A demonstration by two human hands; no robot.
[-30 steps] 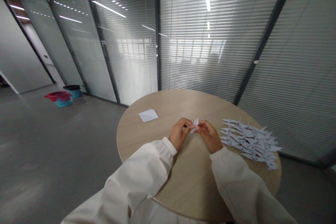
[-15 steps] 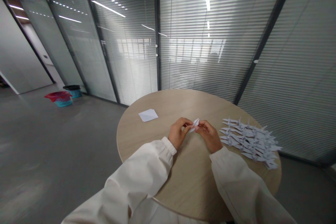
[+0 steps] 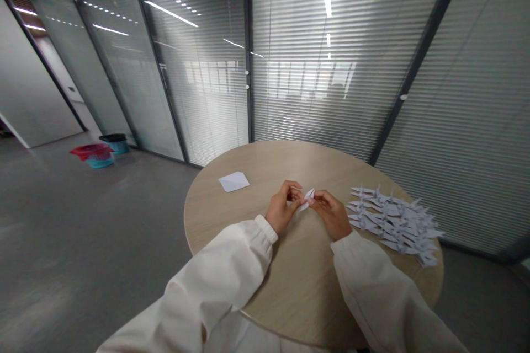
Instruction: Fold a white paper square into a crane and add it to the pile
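A small folded piece of white paper (image 3: 307,199) with pointed ends is pinched between my left hand (image 3: 284,203) and my right hand (image 3: 328,214), just above the round wooden table (image 3: 298,270). The fingers of my left hand are lifted a little over the paper's left end. My right fingertips grip its other side. A flat square of white paper (image 3: 234,181) lies to the left of my hands. Many folded paper cranes (image 3: 393,223) lie in a dense group to the right of my right hand.
The table's far edge stands close to glass partitions (image 3: 314,66) with blinds. To the left lies a grey floor (image 3: 103,242), with a red-and-teal basket (image 3: 96,155) and a dark-rimmed teal bin (image 3: 118,144) by the glass. White sleeves cover both of my forearms.
The fingers of my left hand have lifted slightly above the paper. My hands stay in nearly the same place, and the folded paper remains between them.
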